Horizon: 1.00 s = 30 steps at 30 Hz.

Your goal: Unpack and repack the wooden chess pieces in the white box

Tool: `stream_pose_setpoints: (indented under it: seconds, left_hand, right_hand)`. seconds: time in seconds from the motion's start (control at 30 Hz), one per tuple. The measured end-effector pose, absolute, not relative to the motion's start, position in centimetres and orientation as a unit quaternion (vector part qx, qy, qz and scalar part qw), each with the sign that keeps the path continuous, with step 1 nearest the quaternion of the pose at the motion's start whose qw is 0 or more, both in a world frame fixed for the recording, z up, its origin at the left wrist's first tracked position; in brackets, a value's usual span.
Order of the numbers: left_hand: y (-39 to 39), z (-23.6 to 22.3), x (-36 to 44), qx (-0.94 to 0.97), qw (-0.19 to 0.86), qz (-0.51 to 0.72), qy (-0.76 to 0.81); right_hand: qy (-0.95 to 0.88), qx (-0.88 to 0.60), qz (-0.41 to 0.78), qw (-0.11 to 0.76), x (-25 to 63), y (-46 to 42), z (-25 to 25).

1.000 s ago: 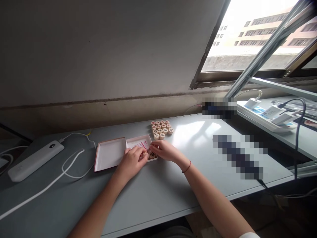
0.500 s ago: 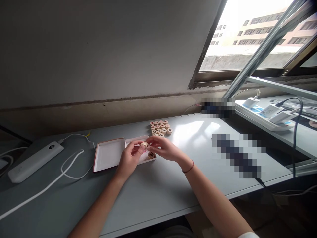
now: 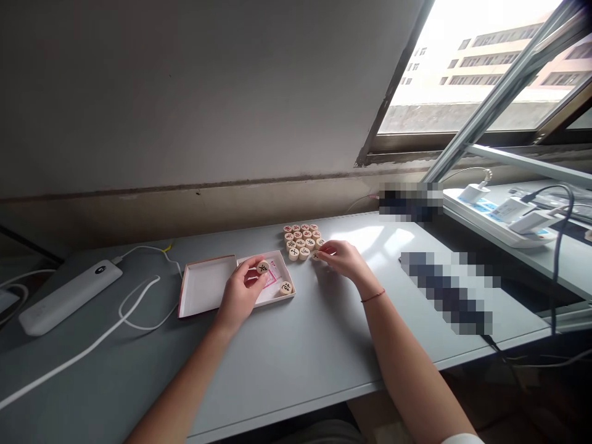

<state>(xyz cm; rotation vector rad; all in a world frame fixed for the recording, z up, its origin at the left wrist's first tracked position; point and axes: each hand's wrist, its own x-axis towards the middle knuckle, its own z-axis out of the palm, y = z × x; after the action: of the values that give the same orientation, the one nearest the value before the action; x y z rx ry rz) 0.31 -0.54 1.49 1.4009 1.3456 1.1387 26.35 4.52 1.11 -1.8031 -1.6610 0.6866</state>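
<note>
An open white box with a pink rim (image 3: pixel 206 290) lies on the grey desk (image 3: pixel 296 351); its right half holds a pink slip and one round wooden chess piece (image 3: pixel 285 287). My left hand (image 3: pixel 240 293) is over that half, pinching another wooden piece (image 3: pixel 263 267) between thumb and fingers. A cluster of several wooden pieces (image 3: pixel 301 240) sits in rows behind the box. My right hand (image 3: pixel 342 260) rests at the cluster's right edge, fingertips closed on a piece (image 3: pixel 317 254) there.
A white power bank (image 3: pixel 69 296) with white cables (image 3: pixel 139 296) lies at the left. A power strip with plugs (image 3: pixel 504 219) sits on a shelf at the right under the window. Blurred patches cover objects on the desk's right part.
My right hand has moved from the box back to the cluster with a piece. My left hand lifted a piece out of the box and holds it above it.
</note>
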Motion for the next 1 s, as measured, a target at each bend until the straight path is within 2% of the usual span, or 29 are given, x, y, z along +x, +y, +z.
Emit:
stream_pose_setpoints:
  seconds: [0.13, 0.3, 0.43, 0.53, 0.6, 0.73, 1.0]
  left_hand:
    - [-1.0, 1.7, 0.5, 0.637, 0.352, 0.424, 0.54]
    - [-1.3, 1.0, 0.8, 0.757, 0.166, 0.386, 0.501]
    - [-1.3, 0.5, 1.0, 0.792, 0.094, 0.361, 0.483]
    - [-1.3, 0.3, 1.1, 0.8, 0.08, 0.346, 0.484]
    - [-1.4, 0.2, 1.2, 0.81, 0.08, 0.32, 0.484]
    - [-1.6, -0.1, 1.5, 0.839, 0.092, 0.25, 0.475]
    - [-1.8, 0.5, 1.7, 0.851, 0.123, 0.189, 0.475]
  right_hand:
    - [-0.65, -0.677, 0.194, 0.285, 24.8, 4.2, 1.5]
    - [-0.753, -0.465, 0.354, 0.304, 20.5, 1.8, 3.2]
    - [-0.769, -0.424, 0.352, 0.323, 18.2, 0.4, 3.6]
    - [-0.743, -0.468, 0.304, 0.369, 19.4, 1.1, 3.5]
    - [-0.711, -0.539, 0.222, 0.393, 21.3, 1.9, 3.3]
    - [-0.675, -0.654, 0.113, 0.322, 24.5, 3.5, 2.1]
    - [-0.712, -0.655, 0.086, 0.236, 24.6, 4.6, -0.6]
